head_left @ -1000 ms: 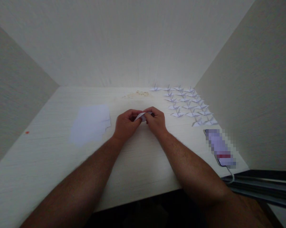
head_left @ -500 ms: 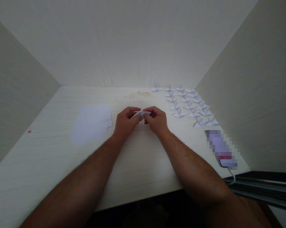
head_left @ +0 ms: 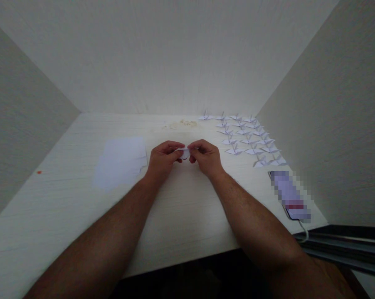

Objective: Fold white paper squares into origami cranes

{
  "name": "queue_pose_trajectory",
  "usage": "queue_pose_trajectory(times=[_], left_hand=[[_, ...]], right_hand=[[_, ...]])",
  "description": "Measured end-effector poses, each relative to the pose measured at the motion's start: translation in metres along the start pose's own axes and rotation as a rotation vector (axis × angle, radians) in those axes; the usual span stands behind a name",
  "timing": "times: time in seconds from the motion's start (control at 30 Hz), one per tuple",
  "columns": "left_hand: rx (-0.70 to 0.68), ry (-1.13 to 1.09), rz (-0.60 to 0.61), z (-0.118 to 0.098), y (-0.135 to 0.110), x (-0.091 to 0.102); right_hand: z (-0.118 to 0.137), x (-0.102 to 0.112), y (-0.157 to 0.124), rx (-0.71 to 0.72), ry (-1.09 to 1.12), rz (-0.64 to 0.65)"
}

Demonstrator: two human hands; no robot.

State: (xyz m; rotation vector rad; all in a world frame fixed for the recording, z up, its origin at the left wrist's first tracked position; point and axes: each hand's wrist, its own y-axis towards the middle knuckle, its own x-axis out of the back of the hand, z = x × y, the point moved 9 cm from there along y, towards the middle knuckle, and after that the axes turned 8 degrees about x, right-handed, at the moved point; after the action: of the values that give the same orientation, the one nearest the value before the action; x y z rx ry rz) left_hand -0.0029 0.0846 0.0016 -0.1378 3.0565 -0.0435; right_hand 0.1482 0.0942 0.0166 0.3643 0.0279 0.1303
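Observation:
A small folded piece of white paper (head_left: 184, 154) is held between my two hands, above the middle of the table. My left hand (head_left: 163, 158) pinches its left side between thumb and fingers. On the other side, the thumb and fingertips of my right hand (head_left: 206, 157) close on its right edge. Most of the paper is covered by the fingers, so its exact folds cannot be made out. Several white paper cranes (head_left: 234, 150) stand in rows to the right of my right hand. Left of my left hand lies a stack of white paper sheets (head_left: 120, 162).
A phone (head_left: 289, 195) with a white cable (head_left: 305, 232) lies near the right edge of the table (head_left: 181, 232). Pale walls (head_left: 168, 54) enclose the table at the back and sides. Brownish marks (head_left: 187, 123) show near the back wall, and a small red spot (head_left: 39, 172) at far left.
The folded paper has turned in my fingers: its upper edge, slanted and peaked before, now lies nearly level, and less of it shows. Both hands stay in about the same place.

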Motion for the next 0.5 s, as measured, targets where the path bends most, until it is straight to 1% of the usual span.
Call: queue_pose_trajectory(times=[0.1,0.37,0.5], left_hand=[[0.01,-0.033,-0.01,0.002,0.0006,0.0014],[0.041,-0.17,0.024,-0.0012,-0.003,-0.0007],[0.018,-0.153,0.011,-0.0037,-0.0046,-0.0003]], right_hand=[[-0.0038,-0.001,-0.0003,-0.024,0.02,0.01],[-0.0074,0.0004,0.0005,-0.062,0.084,-0.017],[-0.009,0.0005,0.0007,-0.103,0.17,-0.042]])
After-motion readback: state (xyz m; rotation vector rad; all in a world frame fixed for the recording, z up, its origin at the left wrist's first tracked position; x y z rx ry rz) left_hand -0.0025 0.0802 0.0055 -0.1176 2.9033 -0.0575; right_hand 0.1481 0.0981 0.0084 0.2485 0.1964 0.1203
